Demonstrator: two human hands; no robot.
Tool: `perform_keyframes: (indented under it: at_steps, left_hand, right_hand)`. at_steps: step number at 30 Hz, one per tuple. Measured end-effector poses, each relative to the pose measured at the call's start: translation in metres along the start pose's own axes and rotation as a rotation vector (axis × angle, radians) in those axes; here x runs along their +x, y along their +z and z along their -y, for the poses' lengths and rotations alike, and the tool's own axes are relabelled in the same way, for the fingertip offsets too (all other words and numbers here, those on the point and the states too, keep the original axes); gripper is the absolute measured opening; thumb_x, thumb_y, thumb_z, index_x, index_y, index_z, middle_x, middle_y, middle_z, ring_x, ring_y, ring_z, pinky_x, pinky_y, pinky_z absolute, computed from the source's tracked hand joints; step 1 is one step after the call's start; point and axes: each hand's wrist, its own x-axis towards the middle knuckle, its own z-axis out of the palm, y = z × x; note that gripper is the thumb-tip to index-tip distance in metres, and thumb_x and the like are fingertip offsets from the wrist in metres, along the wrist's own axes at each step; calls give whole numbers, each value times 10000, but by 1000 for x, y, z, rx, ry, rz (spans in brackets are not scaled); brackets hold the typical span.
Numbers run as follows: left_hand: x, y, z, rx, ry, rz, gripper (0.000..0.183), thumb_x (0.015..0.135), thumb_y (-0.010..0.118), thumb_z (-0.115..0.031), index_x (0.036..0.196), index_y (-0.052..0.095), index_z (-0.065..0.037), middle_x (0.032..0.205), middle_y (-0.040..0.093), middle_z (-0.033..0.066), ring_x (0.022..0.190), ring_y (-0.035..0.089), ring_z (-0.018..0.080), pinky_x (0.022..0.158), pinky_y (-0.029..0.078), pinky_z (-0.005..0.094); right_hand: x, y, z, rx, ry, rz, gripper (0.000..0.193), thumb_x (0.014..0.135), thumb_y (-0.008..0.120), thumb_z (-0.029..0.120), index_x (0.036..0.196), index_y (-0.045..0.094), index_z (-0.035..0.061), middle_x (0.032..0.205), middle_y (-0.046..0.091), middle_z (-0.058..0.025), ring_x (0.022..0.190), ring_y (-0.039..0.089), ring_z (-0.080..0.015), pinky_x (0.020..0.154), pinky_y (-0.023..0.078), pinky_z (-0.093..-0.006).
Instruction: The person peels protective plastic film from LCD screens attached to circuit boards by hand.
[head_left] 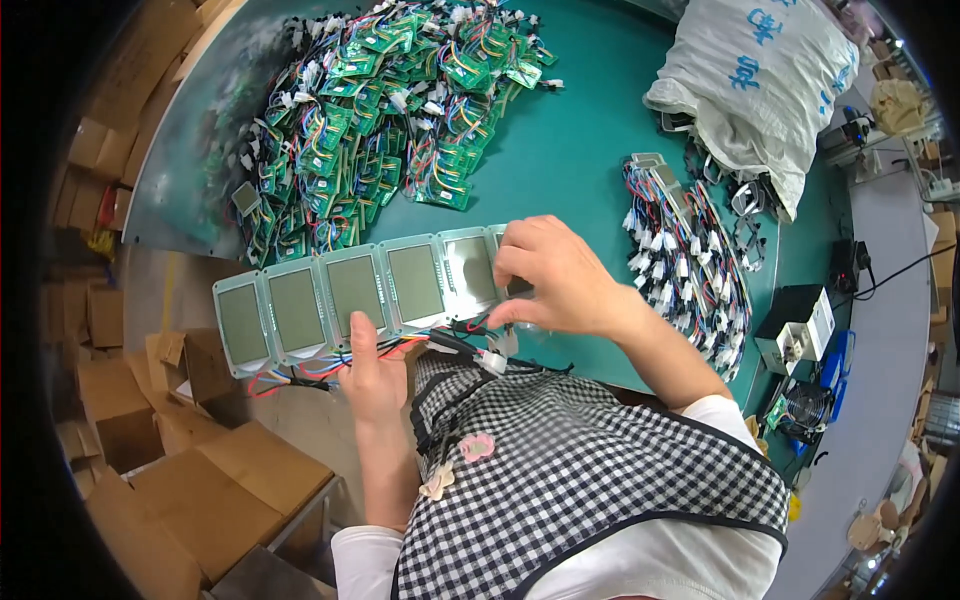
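A row of several LCD display boards (355,288) lies side by side in a slanting strip in front of my body, grey screens facing up. My left hand (377,385) holds the strip from below, its thumb over the lower edge of a middle board and its other fingers hidden. At the right end my right hand (560,278) closes round the last board, which it partly covers; the thumb and index finger bend toward each other. Coloured wires with a white connector (492,362) hang from the lower edge between my hands, over the checked apron (600,450).
A large heap of green circuit boards (340,130) with wires covers the far left of the green table (570,130). To the right lies a bundle of wired boards (685,260) beside a white woven sack (760,90). Cardboard boxes (210,490) stand at the lower left.
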Motion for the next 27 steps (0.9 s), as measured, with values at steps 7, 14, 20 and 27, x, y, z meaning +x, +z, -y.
perform_keyframes:
  at_steps: [7,14,20,27]
  left_hand:
    - [-4,2,-1,-38,-36,21,378,896,383,-241,1187,351,-2,1083,507,133,915,557,254,715,507,397]
    - [-4,-3,0,16,-14,43,390,896,382,-244,1207,333,-13,1129,478,122,955,537,253,732,498,416]
    - [-3,-11,-2,-34,8,61,394,902,363,-230,1235,316,-25,1174,447,110,1030,487,254,812,445,445]
    - [-3,-24,0,-67,-6,41,415,890,391,-196,1259,288,-38,1222,400,95,1099,428,240,898,374,440]
  right_hand:
    - [11,-9,-4,55,9,276,308,582,706,303,624,498,80,641,453,-33,633,470,-222,625,349,-323]
    - [11,-6,-4,126,97,259,249,618,705,232,629,524,61,621,478,-31,614,486,-192,620,365,-312]
    - [13,-14,-23,370,189,-32,166,668,674,136,752,614,6,677,579,-62,615,557,-142,556,442,-258]
    - [11,-17,-30,834,437,262,176,679,668,110,804,646,-12,673,617,-35,611,540,-70,587,442,-210]
